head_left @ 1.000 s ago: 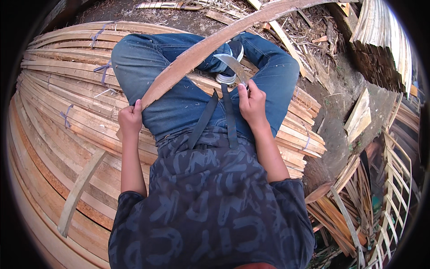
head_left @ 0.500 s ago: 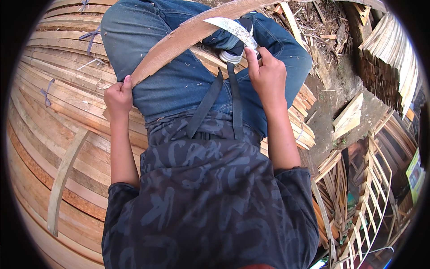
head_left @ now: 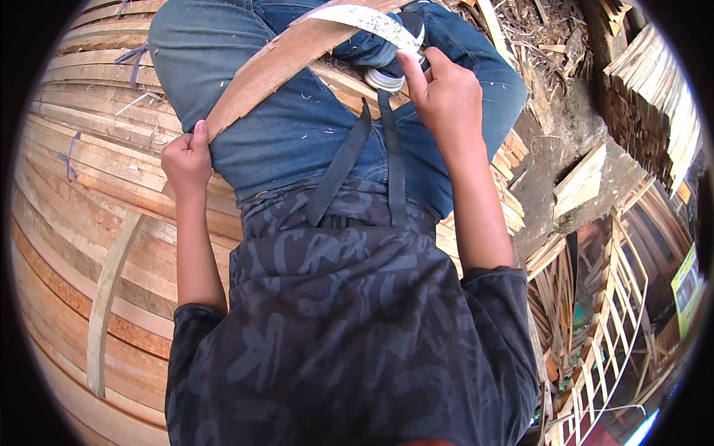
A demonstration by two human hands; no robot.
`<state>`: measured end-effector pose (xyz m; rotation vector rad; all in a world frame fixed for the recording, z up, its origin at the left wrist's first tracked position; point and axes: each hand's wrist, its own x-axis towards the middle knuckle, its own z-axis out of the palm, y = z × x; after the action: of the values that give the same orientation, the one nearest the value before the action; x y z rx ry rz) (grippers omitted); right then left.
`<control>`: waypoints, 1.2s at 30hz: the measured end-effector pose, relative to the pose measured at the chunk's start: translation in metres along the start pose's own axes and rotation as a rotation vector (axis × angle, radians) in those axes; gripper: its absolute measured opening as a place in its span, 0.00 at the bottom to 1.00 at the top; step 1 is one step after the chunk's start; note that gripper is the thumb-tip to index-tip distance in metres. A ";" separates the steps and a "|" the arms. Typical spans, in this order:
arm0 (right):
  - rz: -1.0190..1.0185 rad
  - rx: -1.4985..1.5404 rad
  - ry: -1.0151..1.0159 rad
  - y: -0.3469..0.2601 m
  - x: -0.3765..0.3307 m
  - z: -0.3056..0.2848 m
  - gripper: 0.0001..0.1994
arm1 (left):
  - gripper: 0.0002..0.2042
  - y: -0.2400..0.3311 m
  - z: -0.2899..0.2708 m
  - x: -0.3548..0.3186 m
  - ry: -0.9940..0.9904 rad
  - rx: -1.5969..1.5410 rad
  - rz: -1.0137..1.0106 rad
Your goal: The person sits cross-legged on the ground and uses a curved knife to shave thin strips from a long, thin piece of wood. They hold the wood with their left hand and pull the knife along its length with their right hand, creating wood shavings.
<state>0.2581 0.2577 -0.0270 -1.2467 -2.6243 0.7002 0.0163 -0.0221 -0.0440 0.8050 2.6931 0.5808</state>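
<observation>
Right fingers shifted forward; curved metal blade overlaps rough wooden plank.

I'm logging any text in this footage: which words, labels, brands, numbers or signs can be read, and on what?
Shirt: large grey brush-style letters, broken by folds; not copied here.
Yellow-green panel, right edge: any text too small and blurred to read.
Knife: dark specks, no readable text.
</observation>
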 end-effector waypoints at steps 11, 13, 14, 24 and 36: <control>-0.026 -0.151 0.036 0.018 0.023 0.003 0.26 | 0.33 0.008 -0.001 -0.001 0.004 0.043 -0.039; -0.018 -0.195 0.039 0.024 0.026 0.003 0.27 | 0.34 0.012 -0.002 0.001 -0.012 0.071 -0.052; -0.042 -0.207 0.075 0.028 0.027 0.005 0.27 | 0.34 0.014 -0.003 0.001 -0.018 0.079 -0.062; 0.204 -0.017 0.003 0.055 0.018 -0.022 0.23 | 0.35 0.018 -0.010 0.007 -0.098 0.175 -0.111; -0.074 0.397 0.218 -0.003 -0.044 0.015 0.15 | 0.35 0.016 -0.009 0.008 -0.133 0.074 -0.091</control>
<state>0.2793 0.2174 -0.0364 -1.0379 -2.2046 0.9534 0.0138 -0.0076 -0.0298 0.7084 2.6257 0.3943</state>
